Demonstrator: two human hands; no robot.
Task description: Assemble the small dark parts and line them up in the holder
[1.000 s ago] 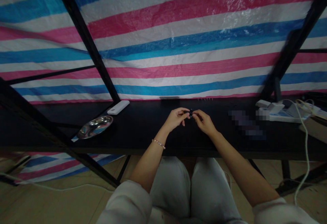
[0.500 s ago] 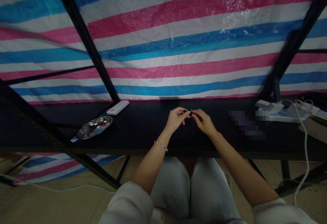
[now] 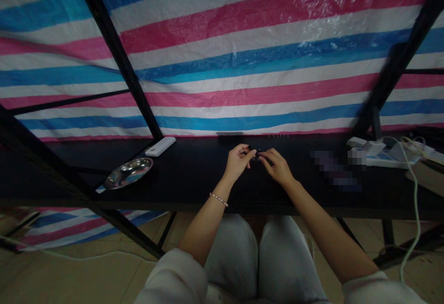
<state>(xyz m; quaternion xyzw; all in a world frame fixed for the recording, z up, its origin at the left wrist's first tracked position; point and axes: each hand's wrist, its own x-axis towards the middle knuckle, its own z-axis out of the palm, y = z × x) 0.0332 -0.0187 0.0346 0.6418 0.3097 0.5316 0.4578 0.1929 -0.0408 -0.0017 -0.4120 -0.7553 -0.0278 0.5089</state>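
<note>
My left hand (image 3: 237,162) and my right hand (image 3: 278,167) meet above the middle of a black table (image 3: 194,179). Both pinch a tiny dark object (image 3: 257,154) between their fingertips; it is too small and dim to name. The left wrist wears a thin bead bracelet (image 3: 218,199). Both forearms reach up from my lap, where light grey trousers show.
A shiny metal dish (image 3: 128,172) and a white oblong device (image 3: 160,146) lie at the table's left. A power strip with plugs and white cables (image 3: 385,153) sits at the right. Black frame bars (image 3: 118,58) cross a striped tarpaulin behind.
Both hands have edged slightly away from me and closer together, still pinching the small dark object. Nothing else on the table has moved.
</note>
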